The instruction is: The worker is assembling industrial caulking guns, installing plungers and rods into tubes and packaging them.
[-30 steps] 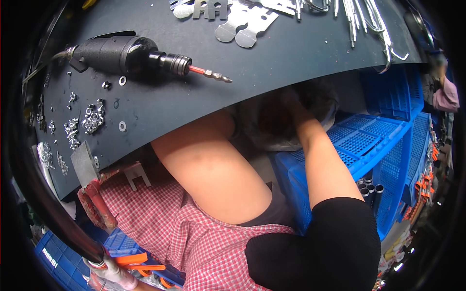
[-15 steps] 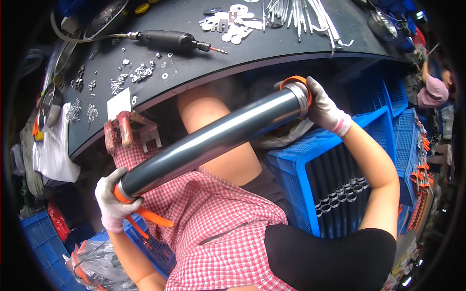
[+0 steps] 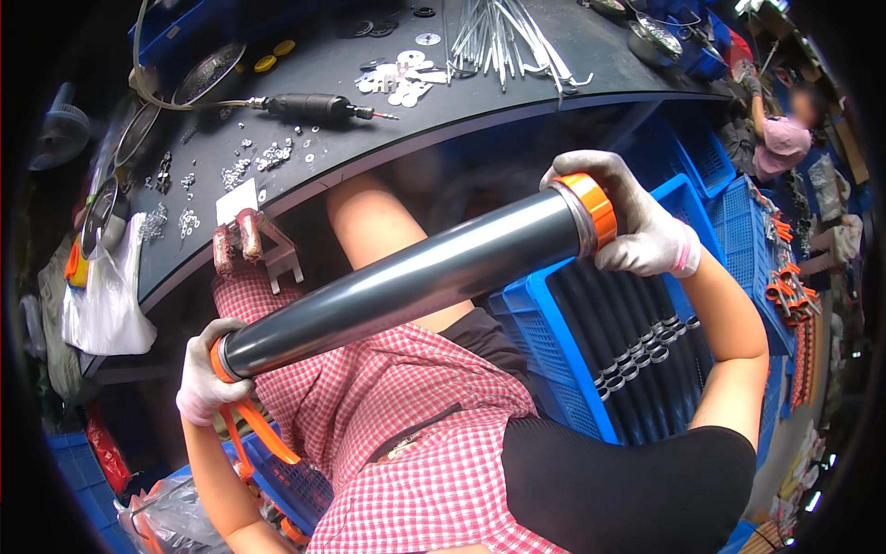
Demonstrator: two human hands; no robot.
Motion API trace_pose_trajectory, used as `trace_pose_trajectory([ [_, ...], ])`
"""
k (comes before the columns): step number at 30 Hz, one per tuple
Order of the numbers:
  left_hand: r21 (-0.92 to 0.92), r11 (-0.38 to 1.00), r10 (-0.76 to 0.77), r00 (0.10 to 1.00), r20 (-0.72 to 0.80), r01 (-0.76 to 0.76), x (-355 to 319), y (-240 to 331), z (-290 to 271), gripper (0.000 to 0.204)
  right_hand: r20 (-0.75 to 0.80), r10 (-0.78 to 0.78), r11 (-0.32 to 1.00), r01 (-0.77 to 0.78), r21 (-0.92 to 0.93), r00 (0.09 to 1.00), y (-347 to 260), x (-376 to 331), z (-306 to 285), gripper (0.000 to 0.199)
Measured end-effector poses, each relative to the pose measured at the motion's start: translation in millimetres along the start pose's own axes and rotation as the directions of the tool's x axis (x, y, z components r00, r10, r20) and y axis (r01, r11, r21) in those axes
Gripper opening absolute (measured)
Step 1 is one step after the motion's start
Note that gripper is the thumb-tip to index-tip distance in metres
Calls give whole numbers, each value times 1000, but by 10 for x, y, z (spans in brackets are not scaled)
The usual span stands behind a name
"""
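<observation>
Across my lap, slanting up to the right, lies a dark grey caulking gun barrel (image 3: 397, 277) with metal rings at its ends. My left hand (image 3: 201, 377), in a whitish glove, is closed round the lower left end, by an orange collar. An orange handle and trigger (image 3: 266, 432) hang below that hand. At the upper right end sits an orange ring cap (image 3: 595, 209), against the metal ring. My gloved right hand (image 3: 646, 231) grips this cap with fingers over the top and thumb underneath.
On the dark workbench (image 3: 388, 152) lie a power screwdriver (image 3: 314, 108) with a hose, small nuts (image 3: 274, 155), pale discs (image 3: 403, 81) and thin metal rods (image 3: 494, 46). A blue crate (image 3: 521, 323) of dark tubes stands at my right. A person (image 3: 784, 146) is at the far right.
The orange cap was tilted at the barrel's right end; now it sits squarely against the ring. My right hand has shifted from its side to wrap round it. The view has shifted slightly.
</observation>
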State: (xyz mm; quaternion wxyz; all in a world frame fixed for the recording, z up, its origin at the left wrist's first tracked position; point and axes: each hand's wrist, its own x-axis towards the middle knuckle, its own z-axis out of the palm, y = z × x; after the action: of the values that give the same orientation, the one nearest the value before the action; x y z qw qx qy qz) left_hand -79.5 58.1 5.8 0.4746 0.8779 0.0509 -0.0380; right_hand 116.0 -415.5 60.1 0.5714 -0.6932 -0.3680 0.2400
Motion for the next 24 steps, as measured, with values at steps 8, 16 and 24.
trace_pose_trajectory([
  [8,42,999,27,999,34,-28,36,34,71,60,-28,97,986,-93,140,995,-162,-99,-62,84],
  [16,21,999,-47,999,10,47,-130,-162,-69,58,-484,-80,984,147,101,871,-114,-454,-851,61],
  [24,45,997,-59,997,45,57,28,-77,32,58,51,195,955,-202,219,979,80,72,22,79],
])
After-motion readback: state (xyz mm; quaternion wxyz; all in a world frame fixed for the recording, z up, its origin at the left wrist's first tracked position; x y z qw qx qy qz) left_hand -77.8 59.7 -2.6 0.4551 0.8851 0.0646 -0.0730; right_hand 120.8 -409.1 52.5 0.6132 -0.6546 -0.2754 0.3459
